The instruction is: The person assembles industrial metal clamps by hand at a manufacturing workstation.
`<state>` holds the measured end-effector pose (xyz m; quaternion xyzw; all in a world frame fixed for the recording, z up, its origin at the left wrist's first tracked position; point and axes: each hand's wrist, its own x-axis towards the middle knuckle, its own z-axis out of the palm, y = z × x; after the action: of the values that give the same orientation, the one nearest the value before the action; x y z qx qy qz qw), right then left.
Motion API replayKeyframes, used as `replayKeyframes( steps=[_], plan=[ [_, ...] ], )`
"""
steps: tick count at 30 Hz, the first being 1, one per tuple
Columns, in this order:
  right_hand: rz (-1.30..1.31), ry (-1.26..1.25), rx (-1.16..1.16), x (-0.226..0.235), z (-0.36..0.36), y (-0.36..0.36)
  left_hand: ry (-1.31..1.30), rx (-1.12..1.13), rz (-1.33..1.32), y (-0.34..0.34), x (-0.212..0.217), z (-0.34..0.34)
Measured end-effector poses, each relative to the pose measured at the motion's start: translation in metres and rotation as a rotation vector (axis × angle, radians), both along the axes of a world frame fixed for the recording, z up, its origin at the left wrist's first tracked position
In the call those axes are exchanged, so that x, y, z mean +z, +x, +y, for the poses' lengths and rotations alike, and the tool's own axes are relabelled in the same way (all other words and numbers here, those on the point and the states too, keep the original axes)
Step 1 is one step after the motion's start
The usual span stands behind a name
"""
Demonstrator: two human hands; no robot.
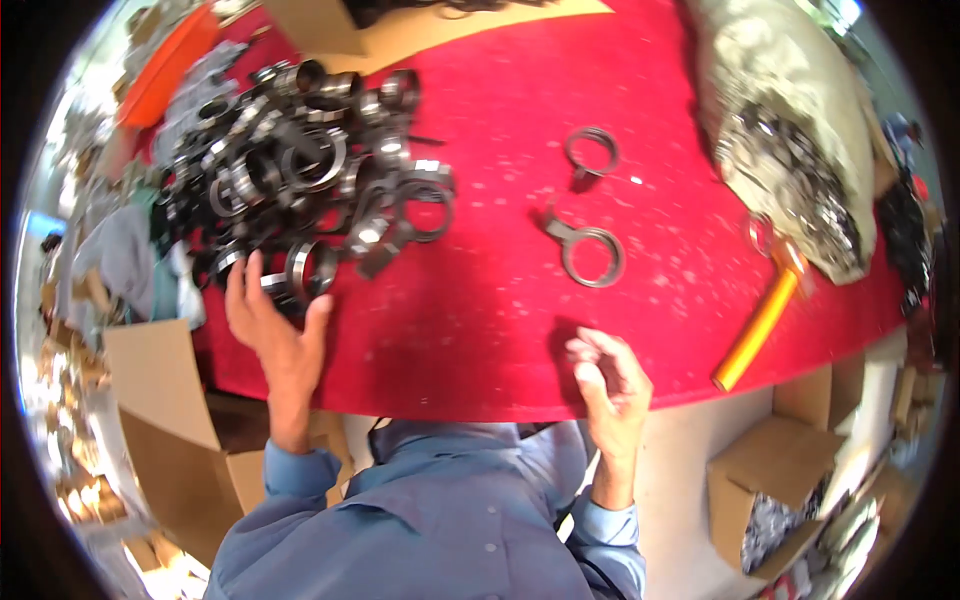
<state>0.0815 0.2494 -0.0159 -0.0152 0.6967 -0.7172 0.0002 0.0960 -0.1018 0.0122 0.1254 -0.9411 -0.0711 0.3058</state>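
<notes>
My left hand [268, 325] spreads open on a clamp [312, 270] at the pile [300, 170]; right hand [610, 375] curls empty; clamps look stiff, best gripped by the band

On the red table [480, 300], the left hand [270, 325] spreads open against the near edge of a pile of metal clamps [310, 170]. The right hand [610, 375] hovers loosely curled at the near edge. Two loose clamps [592, 255] lie beyond it; an orange-handled tool [765, 315] lies right.
</notes>
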Motion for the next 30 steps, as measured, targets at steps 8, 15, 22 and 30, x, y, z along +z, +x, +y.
replayKeyframes(
  steps=[8, 15, 22, 30],
  plan=[
    [0.218, 0.513, -0.168, 0.014, 0.012, -0.044, -0.104, 0.011, -0.161, -0.021, -0.044, -0.007],
    [0.369, 0.961, -0.042, 0.009, 0.011, -0.087, -0.002, -0.077, -0.048, -0.054, -0.058, -0.019],
    [0.359, 0.846, 0.1, 0.006, 0.014, -0.071, -0.107, -0.04, 0.001, -0.019, -0.03, -0.001],
    [0.29, 0.585, 0.323, 0.032, 0.005, -0.044, 0.029, -0.349, -0.011, -0.043, -0.049, 0.016]
  ],
)
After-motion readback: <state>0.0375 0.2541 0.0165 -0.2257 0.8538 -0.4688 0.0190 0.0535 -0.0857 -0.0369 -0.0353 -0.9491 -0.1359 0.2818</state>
